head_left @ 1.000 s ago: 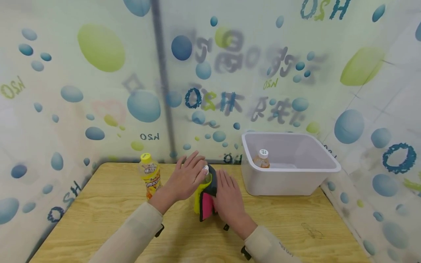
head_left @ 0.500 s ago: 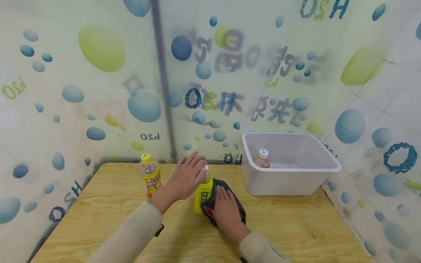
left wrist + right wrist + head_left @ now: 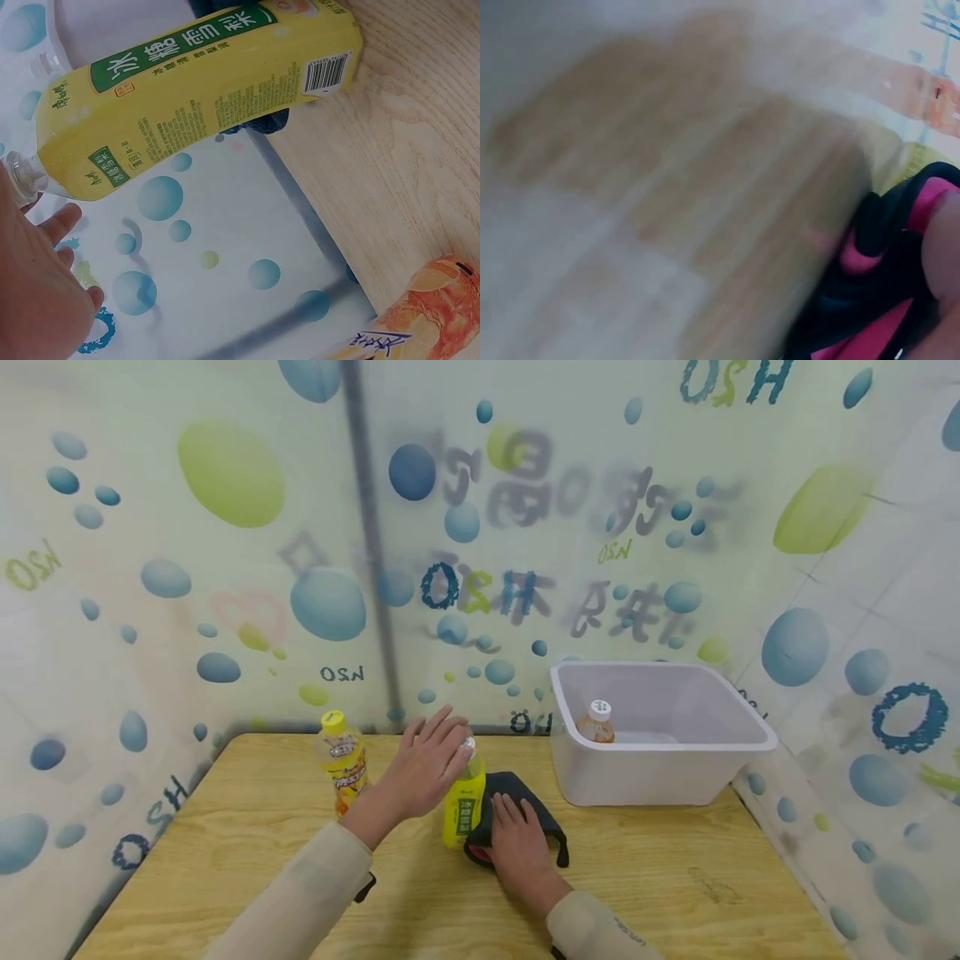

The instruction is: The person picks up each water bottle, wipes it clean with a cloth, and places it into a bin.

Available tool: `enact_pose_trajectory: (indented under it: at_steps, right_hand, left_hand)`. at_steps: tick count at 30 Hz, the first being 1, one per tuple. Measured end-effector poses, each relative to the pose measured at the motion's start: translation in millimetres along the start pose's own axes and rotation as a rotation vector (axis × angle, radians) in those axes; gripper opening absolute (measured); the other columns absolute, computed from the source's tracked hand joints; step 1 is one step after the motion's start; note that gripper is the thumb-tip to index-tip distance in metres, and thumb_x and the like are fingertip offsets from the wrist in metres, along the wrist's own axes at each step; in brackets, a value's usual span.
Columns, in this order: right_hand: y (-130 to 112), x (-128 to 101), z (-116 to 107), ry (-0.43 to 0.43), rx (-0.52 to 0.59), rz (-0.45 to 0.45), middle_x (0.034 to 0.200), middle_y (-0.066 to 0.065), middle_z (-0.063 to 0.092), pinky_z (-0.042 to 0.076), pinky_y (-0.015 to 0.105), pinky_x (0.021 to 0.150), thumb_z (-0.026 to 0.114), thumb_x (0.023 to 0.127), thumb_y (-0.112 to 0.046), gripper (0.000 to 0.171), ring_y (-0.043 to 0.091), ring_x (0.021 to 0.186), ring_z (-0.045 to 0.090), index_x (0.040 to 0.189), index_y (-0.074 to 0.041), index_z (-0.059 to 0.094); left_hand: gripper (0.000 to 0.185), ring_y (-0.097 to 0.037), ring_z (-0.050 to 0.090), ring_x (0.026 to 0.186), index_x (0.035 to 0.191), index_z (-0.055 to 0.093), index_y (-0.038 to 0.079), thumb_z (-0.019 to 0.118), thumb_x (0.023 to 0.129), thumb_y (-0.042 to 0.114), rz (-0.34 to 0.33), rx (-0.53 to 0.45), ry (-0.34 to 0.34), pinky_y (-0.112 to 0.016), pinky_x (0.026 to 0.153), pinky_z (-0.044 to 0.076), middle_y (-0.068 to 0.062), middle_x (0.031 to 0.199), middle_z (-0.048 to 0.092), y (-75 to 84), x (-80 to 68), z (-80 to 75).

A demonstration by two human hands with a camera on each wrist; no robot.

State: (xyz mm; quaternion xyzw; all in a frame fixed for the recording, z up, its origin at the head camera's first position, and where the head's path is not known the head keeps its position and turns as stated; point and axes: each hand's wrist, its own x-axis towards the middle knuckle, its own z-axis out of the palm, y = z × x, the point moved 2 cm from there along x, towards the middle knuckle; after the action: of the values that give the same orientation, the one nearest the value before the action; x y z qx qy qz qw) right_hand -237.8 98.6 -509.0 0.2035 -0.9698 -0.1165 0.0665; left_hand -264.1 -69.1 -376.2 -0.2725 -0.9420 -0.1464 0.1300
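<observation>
- Centre: left hand point(image 3: 427, 764), fingers straight, touching the bottle point(image 3: 465, 807) at its top.
- Lower centre: right hand point(image 3: 519, 843) on black cloth point(image 3: 544, 814); I cannot tell whether it grips.

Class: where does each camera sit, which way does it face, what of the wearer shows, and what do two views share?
Head: on the head, facing forward and down over the wooden table; left hand, right hand and sleeves show.
Left wrist: worn there, facing the yellow pear-drink bottle; left hand partly shows.
Right wrist: worn there, facing the black-and-pink cloth; right hand partly shows.
Head and left wrist share that bottle and the orange-labelled bottle.
</observation>
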Motion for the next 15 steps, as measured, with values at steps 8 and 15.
enact_pose_trajectory:
  at_steps: [8,15]
  right_hand:
    - [7,2,-24,0.086,0.13,0.065,0.152,0.003,0.046,0.029,0.044,0.118,0.06,0.093,-0.046,0.067,0.018,0.141,0.042,0.147,-0.01,0.043]
    - [17,4,-55,0.22,0.173,0.086,0.142,0.003,0.057,0.031,0.041,0.117,0.068,0.09,-0.04,0.063,0.016,0.134,0.051,0.141,-0.008,0.051]
  left_hand:
    - [0.045,-0.027,0.018,0.151,0.138,0.048,0.018,0.025,0.107,0.04,0.005,0.011,0.009,-0.058,0.119,0.016,-0.003,0.152,0.041,-0.3,-0.8,0.7]
    - [0.046,-0.026,0.015,0.152,0.139,0.046,0.018,0.023,0.106,0.041,-0.006,-0.006,-0.016,-0.057,0.119,0.013,-0.002,0.153,0.039,-0.8,-0.7,1.2]
